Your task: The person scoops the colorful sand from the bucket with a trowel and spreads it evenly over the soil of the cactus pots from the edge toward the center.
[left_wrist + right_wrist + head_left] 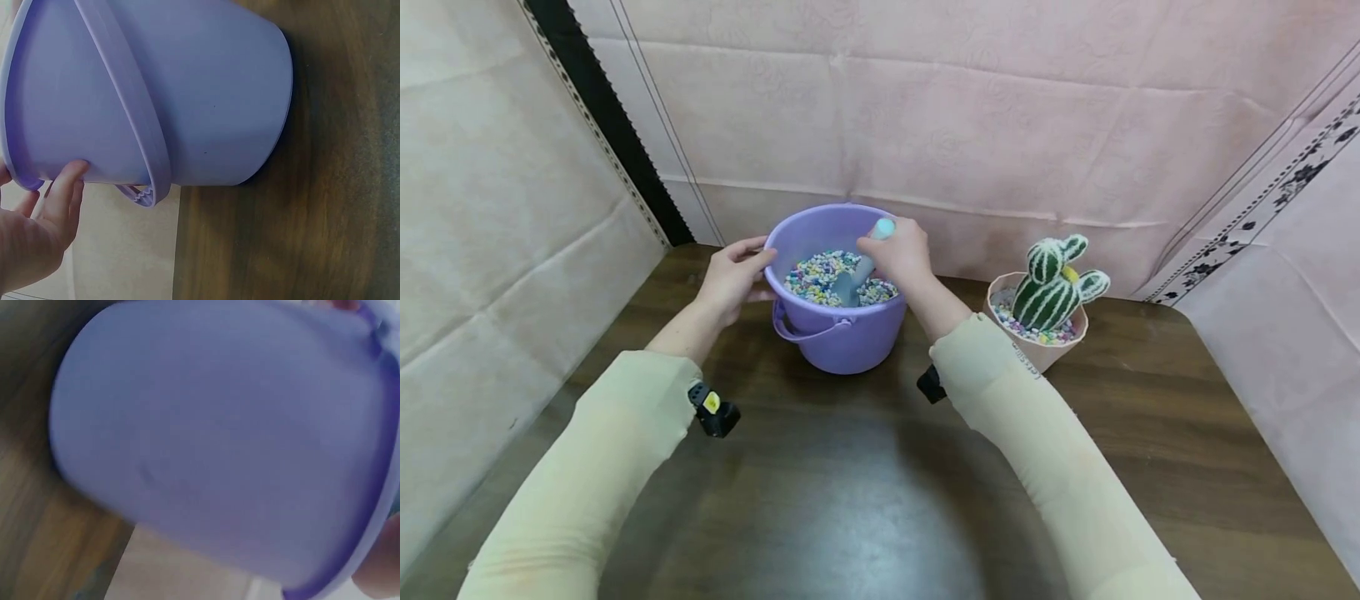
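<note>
A purple bucket point(844, 348) stands upright on the table, holding small multicoloured pebbles point(814, 277). Its carrying handle point(134, 94) hangs down along the outer wall. At the left side of the rim, my left hand point(730, 279) grips the bucket, thumb at the rim and fingers against the outside wall in the left wrist view. My right hand point(906, 254) reaches over the right rim and holds a small blue shovel point(847, 286) by its handle. The blade sits among the pebbles, partly buried. Only a bit of my right hand shows in the right wrist view, at the edge.
Right of the bucket, a pale pot point(1039, 354) holds a green and white knitted cactus point(1045, 296) above more coloured pebbles. The dark wooden table point(842, 492) extends in front. Light cloth point(962, 125) hangs behind and along both sides.
</note>
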{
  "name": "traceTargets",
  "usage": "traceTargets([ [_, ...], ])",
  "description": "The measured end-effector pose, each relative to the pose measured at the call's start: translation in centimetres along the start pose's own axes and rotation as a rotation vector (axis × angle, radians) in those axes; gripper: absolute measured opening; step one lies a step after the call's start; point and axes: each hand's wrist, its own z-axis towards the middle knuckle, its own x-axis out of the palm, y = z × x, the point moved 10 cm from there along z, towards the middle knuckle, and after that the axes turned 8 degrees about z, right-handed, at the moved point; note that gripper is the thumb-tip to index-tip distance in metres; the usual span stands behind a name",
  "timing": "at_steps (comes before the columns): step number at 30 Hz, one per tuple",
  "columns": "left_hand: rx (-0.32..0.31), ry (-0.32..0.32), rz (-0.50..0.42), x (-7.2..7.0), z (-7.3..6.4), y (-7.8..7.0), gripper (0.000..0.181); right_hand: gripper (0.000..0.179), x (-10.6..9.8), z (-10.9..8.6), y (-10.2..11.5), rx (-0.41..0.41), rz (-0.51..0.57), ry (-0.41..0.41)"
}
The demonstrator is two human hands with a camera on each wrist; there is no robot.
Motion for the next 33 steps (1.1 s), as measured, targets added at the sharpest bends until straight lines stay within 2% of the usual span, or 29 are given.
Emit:
traceTargets([
  [4,-0.011,-0.010,0.007,0.1,-0.2,0.1,0.055,0.013,0.0,-0.2,-0.2,0.077,0.052,-0.031],
  [8,-0.018,-0.014,0.008,0.4,-0.2,0.3,0.054,0.011,-0.2,-0.2,-1.5,0.150,0.185,-0.072],
  [16,-0.010,-0.019,0.029,0.8,-0.1,0.3,0.053,0.007,0.0,0.1,-2.4,0.161,0.418,-0.079],
  [22,-0.003,-0.021,0.023,0.7,-0.1,0.1,0.053,0.008,0.1,-0.2,-2.3,0.170,0.646,-0.072],
  [27,-0.006,-0.024,0.000,0.4,0.0,0.0,0.052,0.009,0.1,-0.2,-2.3,0.200,0.756,-0.082],
  [33,-0.012,-0.035,0.024,-0.2,-0.1,0.2,0.050,0.019,0.5,-0.4,-2.5,0.260,0.871,-0.102],
])
